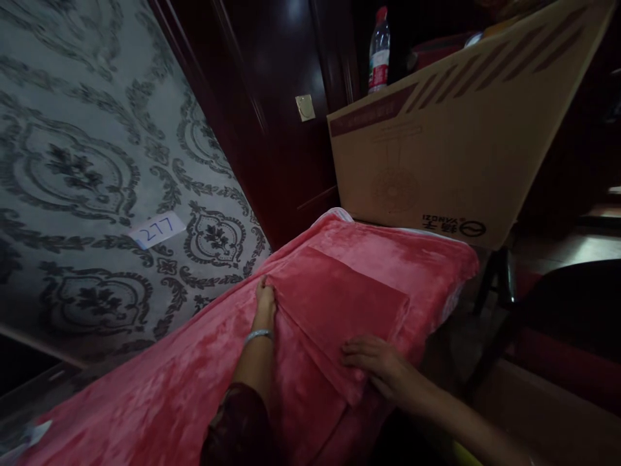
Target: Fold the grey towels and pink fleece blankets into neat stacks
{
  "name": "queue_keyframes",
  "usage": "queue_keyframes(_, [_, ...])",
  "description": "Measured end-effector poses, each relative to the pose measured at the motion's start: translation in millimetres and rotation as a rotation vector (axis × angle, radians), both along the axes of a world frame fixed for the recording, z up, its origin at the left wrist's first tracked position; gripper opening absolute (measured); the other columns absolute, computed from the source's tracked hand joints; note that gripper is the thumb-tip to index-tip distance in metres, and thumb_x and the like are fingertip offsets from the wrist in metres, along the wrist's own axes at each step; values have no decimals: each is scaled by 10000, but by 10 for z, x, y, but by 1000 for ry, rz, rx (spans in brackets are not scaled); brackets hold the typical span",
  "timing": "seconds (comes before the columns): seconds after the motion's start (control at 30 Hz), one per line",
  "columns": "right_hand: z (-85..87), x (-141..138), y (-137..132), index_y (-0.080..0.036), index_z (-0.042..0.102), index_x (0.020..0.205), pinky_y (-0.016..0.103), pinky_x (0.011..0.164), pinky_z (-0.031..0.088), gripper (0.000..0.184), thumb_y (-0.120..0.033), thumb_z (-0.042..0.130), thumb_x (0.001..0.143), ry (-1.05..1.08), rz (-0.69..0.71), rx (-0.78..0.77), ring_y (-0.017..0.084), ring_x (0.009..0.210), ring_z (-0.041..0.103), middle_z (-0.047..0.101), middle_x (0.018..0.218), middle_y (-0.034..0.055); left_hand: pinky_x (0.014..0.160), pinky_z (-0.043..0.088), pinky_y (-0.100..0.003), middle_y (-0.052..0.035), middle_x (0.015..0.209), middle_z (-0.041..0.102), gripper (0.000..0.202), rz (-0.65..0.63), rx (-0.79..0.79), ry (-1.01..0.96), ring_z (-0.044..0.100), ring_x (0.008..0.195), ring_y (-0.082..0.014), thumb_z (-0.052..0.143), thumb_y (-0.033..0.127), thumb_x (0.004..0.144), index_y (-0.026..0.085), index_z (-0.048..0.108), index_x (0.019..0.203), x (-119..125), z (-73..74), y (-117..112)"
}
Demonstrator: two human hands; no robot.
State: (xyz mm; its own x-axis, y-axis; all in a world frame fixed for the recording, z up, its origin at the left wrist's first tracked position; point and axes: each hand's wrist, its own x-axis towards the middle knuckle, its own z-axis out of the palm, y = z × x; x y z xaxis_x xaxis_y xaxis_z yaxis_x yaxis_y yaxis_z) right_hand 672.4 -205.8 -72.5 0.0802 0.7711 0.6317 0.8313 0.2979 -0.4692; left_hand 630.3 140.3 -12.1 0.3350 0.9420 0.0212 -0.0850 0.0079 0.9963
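Note:
A folded red cloth (334, 298) lies in layers on a pinkish-red plush blanket (194, 369). My left hand (265, 294), with a bracelet at its wrist, is closed on the cloth's far left corner. At the near right edge, my right hand (376, 362) has its fingers over the top of the cloth and its thumb down by the side. It appears to grip that edge, though the fingertips press into the fabric and what lies under them is hidden.
A large cardboard box (427, 149) stands behind the blanket, a red-capped bottle (380, 55) beyond its top edge. Dark wooden doors (272, 116) rise at the back. Patterned wallpaper (87, 168) carries a paper label (158, 230) reading 277. A dark chair (572, 310) is at right.

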Motion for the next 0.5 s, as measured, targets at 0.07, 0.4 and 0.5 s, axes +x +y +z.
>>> queue_keyframes(0.07, [3, -10, 1, -211, 651, 1283, 430, 995, 488, 403, -176, 416, 957, -6, -24, -13, 226, 1220, 586, 677, 1250, 119, 892, 539, -306, -55, 1060, 701, 629, 22, 33, 29, 661, 949, -171, 653, 107, 688, 207, 596, 1306, 15, -11, 44])
queue_keyframes(0.4, [53, -50, 34, -193, 680, 1233, 449, 1021, 465, 410, -172, 440, 900, 14, 0, -49, 241, 1212, 586, 687, 1229, 121, 618, 539, -277, -1, 754, 644, 665, 22, 82, 221, 579, 575, -123, 598, 49, 666, 164, 606, 1320, -10, 29, 114])
queue_keyframes(0.5, [83, -45, 17, -199, 668, 1252, 442, 1023, 462, 400, -168, 420, 940, 64, -33, -2, 227, 1226, 580, 683, 1242, 118, 552, 496, -261, 34, 622, 571, 561, 62, 172, 262, 502, 485, -111, 558, 28, 654, 135, 685, 1191, 19, 54, 102])
